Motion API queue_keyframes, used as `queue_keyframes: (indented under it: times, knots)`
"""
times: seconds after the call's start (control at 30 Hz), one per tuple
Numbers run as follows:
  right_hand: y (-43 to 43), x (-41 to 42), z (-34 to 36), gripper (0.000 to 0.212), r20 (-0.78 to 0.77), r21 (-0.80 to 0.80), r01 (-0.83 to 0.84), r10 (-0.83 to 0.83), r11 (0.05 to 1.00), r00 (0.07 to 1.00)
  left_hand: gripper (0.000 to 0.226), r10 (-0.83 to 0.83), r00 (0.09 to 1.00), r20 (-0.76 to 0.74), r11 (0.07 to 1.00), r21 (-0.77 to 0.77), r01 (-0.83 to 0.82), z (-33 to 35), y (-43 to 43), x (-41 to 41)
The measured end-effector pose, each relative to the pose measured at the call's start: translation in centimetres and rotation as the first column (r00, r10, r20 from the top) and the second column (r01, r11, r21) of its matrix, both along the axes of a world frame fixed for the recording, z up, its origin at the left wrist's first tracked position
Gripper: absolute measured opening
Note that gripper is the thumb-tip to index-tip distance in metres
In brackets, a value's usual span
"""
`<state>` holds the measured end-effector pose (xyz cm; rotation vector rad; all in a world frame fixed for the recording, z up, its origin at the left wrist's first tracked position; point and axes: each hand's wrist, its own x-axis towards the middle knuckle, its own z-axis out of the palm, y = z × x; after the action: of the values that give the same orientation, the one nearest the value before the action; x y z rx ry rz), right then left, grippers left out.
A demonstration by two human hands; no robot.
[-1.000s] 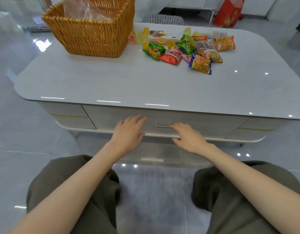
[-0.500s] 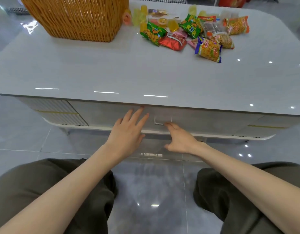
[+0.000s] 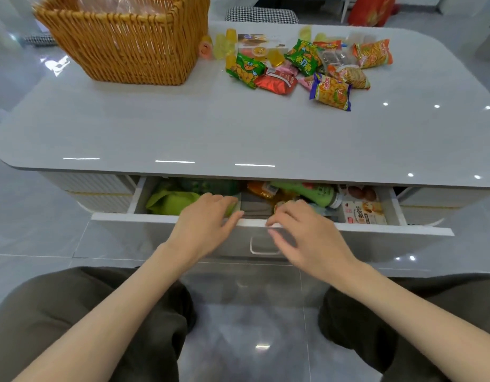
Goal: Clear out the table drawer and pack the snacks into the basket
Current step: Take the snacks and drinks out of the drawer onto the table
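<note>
The drawer (image 3: 381, 229) stands part open under the table (image 3: 183, 128), and both hands are at its front rim. The left hand (image 3: 202, 224) reaches over the rim with its fingers loose and slightly apart, tips on or just above the right end of a green packet (image 3: 169, 201). The packet lies at about 10 o'clock from that hand, long axis running 9 to 3. The right hand (image 3: 307, 232) curls its fingers onto the rim with the thumb on the front face, lightly pinching the drawer front above the handle (image 3: 263, 246).

A green bottle (image 3: 315, 193) lies on its side at 12 o'clock from the right hand, cap pointing to about 4 o'clock. A white box (image 3: 365, 212) sits at 2 o'clock.

The left hand is nearer the packet, so that is likely the first pick. The basket (image 3: 122, 51) waits at 11 o'clock on the table, with loose snacks (image 3: 307, 67) at 1 o'clock.
</note>
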<state>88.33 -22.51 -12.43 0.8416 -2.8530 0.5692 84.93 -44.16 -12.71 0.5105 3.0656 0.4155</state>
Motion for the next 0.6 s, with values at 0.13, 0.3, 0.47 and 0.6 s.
queue_keyframes:
  times: [0.13, 0.3, 0.47, 0.6]
  knots:
    - [3.0, 0.2, -0.7, 0.035, 0.179, 0.16, 0.13, -0.158, 0.978, 0.971, 0.041, 0.023, 0.998, 0.054, 0.999, -0.034, -0.021, -0.1, 0.3, 0.2]
    - [3.1, 0.8, -1.8, 0.03, 0.296, 0.176, 0.118, -0.167, 0.977, 0.94, 0.042, -0.03, 0.993, 0.118, 0.971, -0.231, 0.057, -1.1, 0.8, 0.3]
    - [3.7, -1.5, -1.9, 0.046, 0.277, 0.245, 0.145, -0.213, 0.958, 0.937, 0.043, -0.076, 0.99, 0.115, 0.961, -0.258, 0.103, -1.0, 1.1, 0.3]
    - [4.4, -4.4, -3.1, 0.065, 0.261, 0.411, 0.178, -0.303, 0.894, 0.917, 0.048, -0.018, 0.999, 0.029, 0.988, -0.154, 0.023, -0.1, 0.1, -1.4]
